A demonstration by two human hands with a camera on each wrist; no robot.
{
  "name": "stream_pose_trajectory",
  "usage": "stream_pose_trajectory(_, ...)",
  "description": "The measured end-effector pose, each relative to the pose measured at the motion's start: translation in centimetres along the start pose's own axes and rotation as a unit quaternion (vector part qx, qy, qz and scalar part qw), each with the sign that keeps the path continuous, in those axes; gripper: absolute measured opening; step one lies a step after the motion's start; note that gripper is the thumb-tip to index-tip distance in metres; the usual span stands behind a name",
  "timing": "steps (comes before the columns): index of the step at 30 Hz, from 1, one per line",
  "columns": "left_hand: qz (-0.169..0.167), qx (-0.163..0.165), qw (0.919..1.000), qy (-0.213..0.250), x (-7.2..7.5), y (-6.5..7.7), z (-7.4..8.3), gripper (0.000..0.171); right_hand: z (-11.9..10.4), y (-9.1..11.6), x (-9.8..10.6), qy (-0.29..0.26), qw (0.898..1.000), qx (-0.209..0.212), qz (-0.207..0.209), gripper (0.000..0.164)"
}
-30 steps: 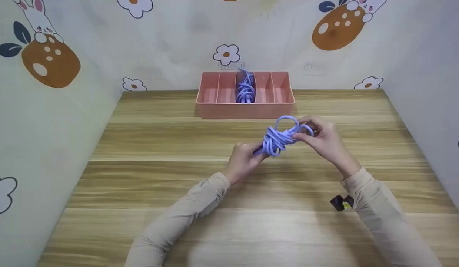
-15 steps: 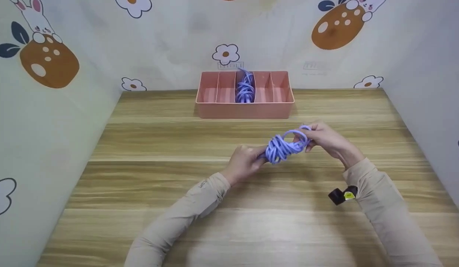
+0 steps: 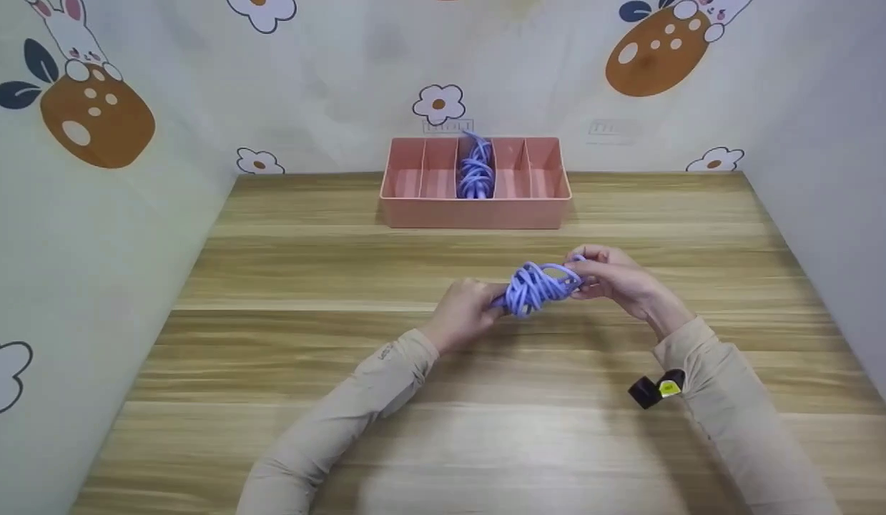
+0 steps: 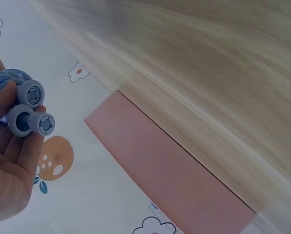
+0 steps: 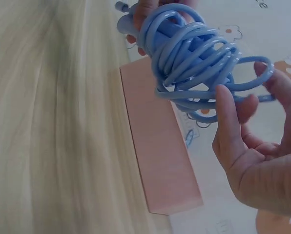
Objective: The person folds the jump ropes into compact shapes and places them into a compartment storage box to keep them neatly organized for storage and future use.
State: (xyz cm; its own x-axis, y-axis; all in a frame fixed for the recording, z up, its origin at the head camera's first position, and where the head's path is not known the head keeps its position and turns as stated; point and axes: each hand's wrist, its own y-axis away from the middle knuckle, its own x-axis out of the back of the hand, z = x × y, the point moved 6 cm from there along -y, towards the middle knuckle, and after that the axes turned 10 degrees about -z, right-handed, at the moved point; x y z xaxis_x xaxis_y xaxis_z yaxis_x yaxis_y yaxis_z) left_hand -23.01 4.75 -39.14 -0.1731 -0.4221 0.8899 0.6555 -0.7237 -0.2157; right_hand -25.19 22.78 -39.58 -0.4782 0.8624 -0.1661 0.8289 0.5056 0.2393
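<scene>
A blue-violet jump rope [image 3: 534,287], its cord wound in many turns around its two handles, is held above the table between both hands. My left hand [image 3: 463,311] grips the handles at the near left end. In the left wrist view the round handle ends [image 4: 32,94] stick out past the thumb, side by side. At the other end of the bundle my right hand [image 3: 625,285] has its thumb and fingers on the cord's loose loop [image 5: 255,84]. Part of that loop is hidden behind the fingers in the head view.
Behind the hands, against the back wall, stands a pink box [image 3: 475,214] with several compartments. Its middle compartment holds another wound blue-violet rope [image 3: 476,175], one end poking above the rim. Patterned walls border the wooden table [image 3: 307,272] at the back and sides.
The right hand has come down and turned, its fingers shifting along the cord. The upper loop has been drawn lower and flatter against the bundle. The left hand keeps its grip on the handles.
</scene>
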Motion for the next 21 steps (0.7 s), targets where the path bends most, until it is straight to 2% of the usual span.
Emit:
stream_pose_trajectory(3,0.001,0.005,1.0,-0.004,-0.1,0.0,-0.3,0.005,0.3,0.1,0.0,-0.04,0.998,0.03,0.024,0.003)
stream_pose_trajectory(6,0.004,0.015,0.9999,-0.005,-0.2,-0.1,-0.7,0.005,0.2,0.1,0.1,-0.021,0.992,0.086,0.092,0.004)
stream_pose_trajectory(8,0.008,0.025,0.9996,-0.004,-0.2,-0.2,-0.9,0.005,0.0,0.3,0.1,0.02,0.979,0.137,0.147,0.006)
stream_pose_trajectory(9,0.011,0.031,0.9995,-0.005,-0.2,-0.2,-1.1,0.006,-0.2,0.4,0.0,0.054,0.969,0.166,0.177,0.007)
stream_pose_trajectory(11,0.016,0.039,0.9991,-0.007,-0.2,-0.3,-1.3,0.007,-0.7,0.7,-0.3,0.142,0.937,0.223,0.229,0.011)
stream_pose_trajectory(13,0.025,0.044,0.9987,-0.008,-0.2,-0.3,-1.4,0.007,-1.2,1.2,-0.8,0.233,0.893,0.273,0.271,0.014)
stream_pose_trajectory(15,0.035,0.049,0.9981,-0.012,-0.1,-0.4,-1.4,0.008,-1.5,1.6,-1.4,0.316,0.845,0.31,0.3,0.015)
stream_pose_trajectory(17,0.045,0.054,0.9974,-0.015,-0.1,-0.4,-1.5,0.008,-1.7,1.8,-2.0,0.374,0.807,0.335,0.311,0.014)
stream_pose_trajectory(19,0.053,0.06,0.9966,-0.017,0.0,-0.4,-1.5,0.009,-1.9,2.0,-2.5,0.415,0.78,0.352,0.309,0.013)
stream_pose_trajectory(21,0.056,0.064,0.9963,-0.014,0.1,-0.4,-1.5,0.009,-2.1,2.0,-2.9,0.45,0.76,0.357,0.304,0.013)
